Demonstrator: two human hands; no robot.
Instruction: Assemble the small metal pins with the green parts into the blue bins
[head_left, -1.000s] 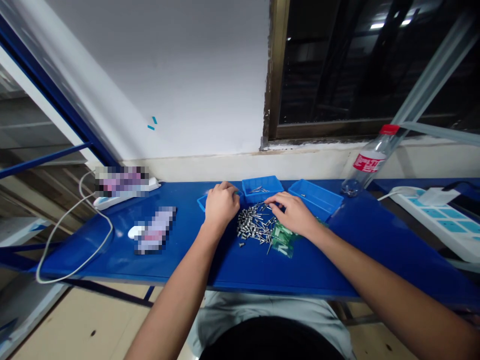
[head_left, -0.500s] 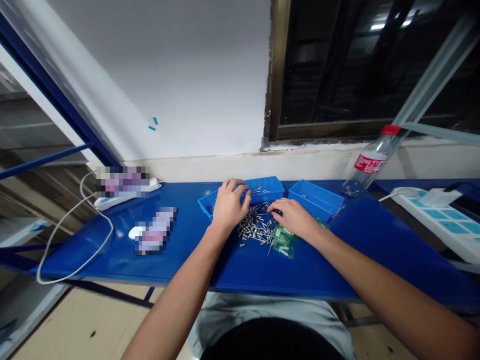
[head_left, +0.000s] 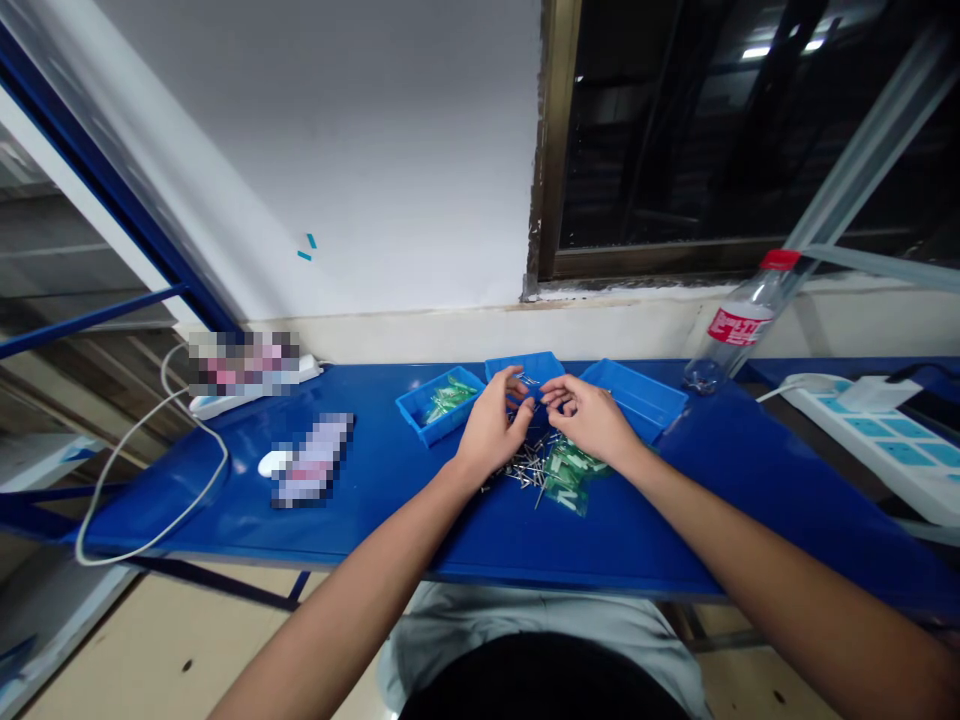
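Both hands meet over a pile of small metal fasteners [head_left: 531,466], some long and pin-like. My left hand [head_left: 495,418] is curled at the pile's far side, its fingertips turned toward the right hand. My right hand [head_left: 589,415] has its thumb and fingers bent together in a pinch just beside it. Whatever lies between the fingertips is too small to make out. Under my right hand lie small green-printed clear packets [head_left: 571,475] with white pieces in them, touching the pile.
A blue bin [head_left: 426,432] at left holds green packets. The middle blue bin [head_left: 525,362] holds a few metal pins; a third blue bin [head_left: 646,402] stands at right. Further out are a plastic bottle [head_left: 739,330], a power strip [head_left: 892,440] and a white cable [head_left: 217,490].
My left hand has moved right and away from the left bin, uncovering the green packets in it. My right hand has lifted slightly from the pile, and the fingertips now come close together.
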